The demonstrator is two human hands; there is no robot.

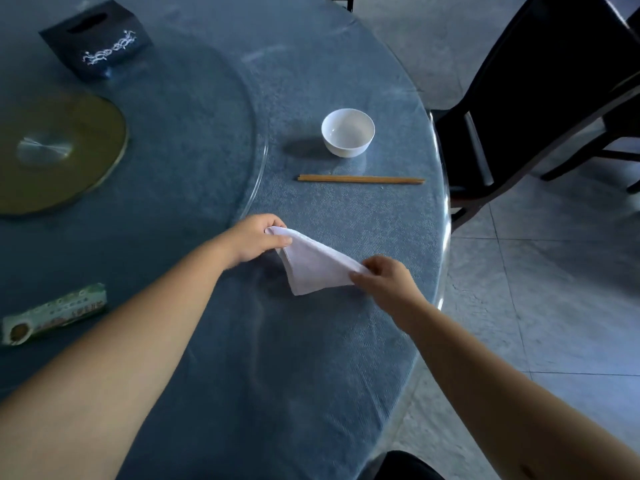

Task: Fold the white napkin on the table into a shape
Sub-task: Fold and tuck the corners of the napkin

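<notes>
Here the white napkin (313, 268), folded into a triangle, is pinched at opposite corners by left hand (254, 242) and right hand (386, 278).

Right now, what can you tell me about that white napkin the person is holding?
The white napkin looks like soft cloth, folded into a rough triangle with layered edges. The left hand pinches its far corner and the right hand pinches its near right corner, so the top edge stretches between them. The third corner points down toward the person and seems to rest on or just above the blue tablecloth, near the table's right edge, below the chopsticks.
</notes>
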